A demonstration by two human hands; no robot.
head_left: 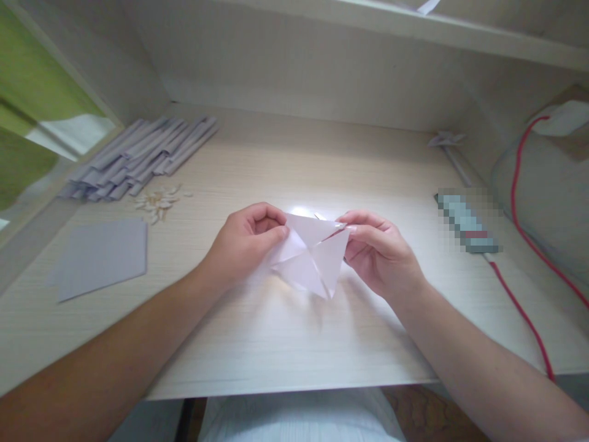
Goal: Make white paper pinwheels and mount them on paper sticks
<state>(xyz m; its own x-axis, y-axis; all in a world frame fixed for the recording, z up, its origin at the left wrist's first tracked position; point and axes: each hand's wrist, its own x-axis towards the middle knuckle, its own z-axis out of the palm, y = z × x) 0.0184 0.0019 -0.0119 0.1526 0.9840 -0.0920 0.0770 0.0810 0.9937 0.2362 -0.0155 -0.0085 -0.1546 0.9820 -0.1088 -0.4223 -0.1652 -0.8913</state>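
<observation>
A square of white paper (317,248), slit from its corners toward the middle, is held up over the tabletop in front of me. My left hand (253,236) pinches its upper left edge between thumb and fingers. At the upper right corner, beside one slit, the thumb and fingers of my right hand (375,245) are closed on the paper. A thin dark line shows along that slit, and a small dark bit shows under the right fingers; I cannot make out what either is.
Rolled paper tubes (147,153) are piled at the back left, near small pale pieces (159,201) and a stack of paper squares (105,255). On the right lie a phone (467,222), a paper pinwheel (446,140) on a stick and a red cable (519,313). A shelf (414,31) hangs above.
</observation>
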